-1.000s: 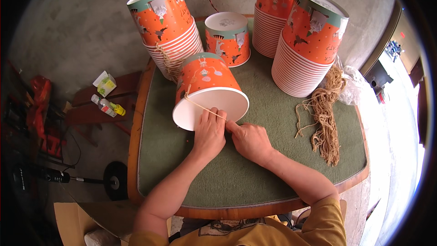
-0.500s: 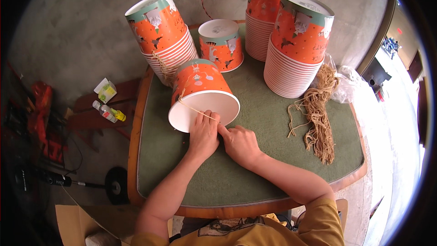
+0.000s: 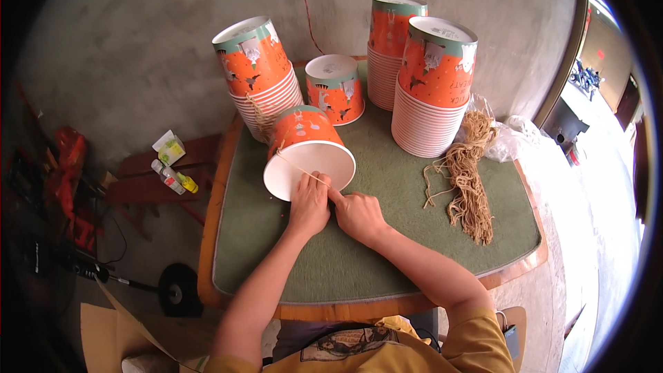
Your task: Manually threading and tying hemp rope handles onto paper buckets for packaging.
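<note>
An orange paper bucket [image 3: 304,126] with a green band lies on its side, its white mouth facing me. From the left of its rim a thin tan cord [image 3: 295,164] runs across the mouth to my fingers. My left hand [image 3: 310,206] is closed at the lower rim, gripping the cord. Against it, my right hand [image 3: 359,217] is closed too, its thumb and fingers pinching the cord's end; the exact grip is partly hidden. A bundle of the same tan cords [image 3: 472,190] lies on the green table mat to the right.
Tall stacks of upside-down buckets stand at the left [image 3: 257,69] and right [image 3: 431,83], with another stack [image 3: 390,62] behind. A single upturned bucket [image 3: 335,93] sits between them. Clear plastic bags [image 3: 512,139] lie at the right edge. Left of the table is a dark red bench [image 3: 141,181] with bottles.
My view has tilted up a little, so everything sits lower and smaller. Both hands keep nearly the same place at the bucket's mouth, still on the cord.
</note>
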Available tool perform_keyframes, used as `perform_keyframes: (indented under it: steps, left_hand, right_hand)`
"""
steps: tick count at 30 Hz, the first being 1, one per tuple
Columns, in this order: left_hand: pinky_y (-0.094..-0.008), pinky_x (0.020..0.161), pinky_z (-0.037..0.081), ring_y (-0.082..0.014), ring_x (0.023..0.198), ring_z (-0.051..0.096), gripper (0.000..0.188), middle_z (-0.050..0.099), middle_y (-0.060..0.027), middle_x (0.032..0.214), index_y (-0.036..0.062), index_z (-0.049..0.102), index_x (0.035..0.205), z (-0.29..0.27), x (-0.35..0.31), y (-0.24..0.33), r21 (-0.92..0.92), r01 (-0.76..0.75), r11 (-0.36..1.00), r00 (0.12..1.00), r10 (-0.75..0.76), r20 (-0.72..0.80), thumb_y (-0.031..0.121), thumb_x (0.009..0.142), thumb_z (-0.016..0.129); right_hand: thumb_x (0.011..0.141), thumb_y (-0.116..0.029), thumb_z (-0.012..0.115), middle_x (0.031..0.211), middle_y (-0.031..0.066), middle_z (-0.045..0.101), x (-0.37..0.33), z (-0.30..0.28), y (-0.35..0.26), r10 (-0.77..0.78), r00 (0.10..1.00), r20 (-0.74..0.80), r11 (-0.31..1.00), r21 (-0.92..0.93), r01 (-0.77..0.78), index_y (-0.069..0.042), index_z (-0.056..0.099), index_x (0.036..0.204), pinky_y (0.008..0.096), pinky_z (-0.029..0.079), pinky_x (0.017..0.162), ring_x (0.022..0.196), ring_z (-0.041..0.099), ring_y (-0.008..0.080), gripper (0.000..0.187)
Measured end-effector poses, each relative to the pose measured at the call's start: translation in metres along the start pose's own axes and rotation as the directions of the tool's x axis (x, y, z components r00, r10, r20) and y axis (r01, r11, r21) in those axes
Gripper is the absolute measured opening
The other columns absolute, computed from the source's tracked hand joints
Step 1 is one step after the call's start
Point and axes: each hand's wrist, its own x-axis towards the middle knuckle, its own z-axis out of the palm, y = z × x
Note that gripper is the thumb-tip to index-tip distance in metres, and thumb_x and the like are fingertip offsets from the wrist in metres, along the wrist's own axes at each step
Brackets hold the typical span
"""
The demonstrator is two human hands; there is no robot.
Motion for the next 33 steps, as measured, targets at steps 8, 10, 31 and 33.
perform_keyframes:
  steps: [8, 10, 31, 33]
  left_hand:
    - [-0.0436, 0.085, 0.044, -0.0338, 0.099, 0.052, 0.026, 0.056, -0.0157, 0.102, 0.0024, 0.048, 0.102, -0.0005, -0.0011, -0.0028, 0.063, -0.012, 0.998, 1.000, 0.012, 0.005, 0.003, 0.078, 0.059]
    - [-0.0436, 0.086, 0.044, -0.0338, 0.099, 0.052, 0.026, 0.057, -0.0160, 0.104, 0.0022, 0.049, 0.102, 0.0018, -0.0022, -0.0042, 0.067, -0.018, 0.998, 1.000, 0.018, -0.004, 0.004, 0.078, 0.059]
    - [-0.0458, 0.086, 0.044, -0.0353, 0.097, 0.052, 0.022, 0.056, -0.0149, 0.099, 0.0035, 0.047, 0.097, 0.0086, -0.0024, -0.0068, 0.017, 0.000, 1.000, 0.997, 0.001, -0.078, 0.002, 0.079, 0.058]
    - [-0.0456, 0.085, 0.044, -0.0350, 0.097, 0.052, 0.022, 0.056, -0.0145, 0.098, 0.0039, 0.047, 0.097, 0.0082, -0.0054, -0.0057, 0.019, 0.004, 1.000, 0.997, -0.003, -0.076, 0.002, 0.079, 0.058]
  right_hand:
    - [0.084, -0.013, 0.052, 0.067, 0.0141, 0.065, 0.0001, -0.0036, -0.0069, 0.059, 0.998, -0.015, 0.998, 0.000, -0.059, -0.017, 0.061, 0.108, 0.0470, 0.052, 0.055, 0.061, 0.066, 0.0339, 0.025]
    - [0.085, -0.014, 0.052, 0.067, 0.0145, 0.065, -0.0007, -0.0023, -0.0074, 0.073, 0.997, -0.017, 0.997, -0.003, -0.073, -0.017, 0.061, 0.108, 0.0473, 0.052, 0.055, 0.062, 0.066, 0.0341, 0.025]
    - [0.087, -0.016, 0.050, 0.073, 0.0172, 0.067, -0.0034, -0.0017, -0.0085, 0.089, 0.995, -0.034, 0.996, -0.007, -0.089, -0.020, 0.060, 0.113, 0.0495, 0.053, 0.060, 0.065, 0.066, 0.0365, 0.028]
    - [0.087, -0.016, 0.050, 0.071, 0.0170, 0.066, -0.0038, -0.0026, -0.0088, 0.105, 0.994, 0.006, 0.994, -0.014, -0.105, -0.020, 0.060, 0.112, 0.0496, 0.053, 0.060, 0.065, 0.066, 0.0366, 0.027]
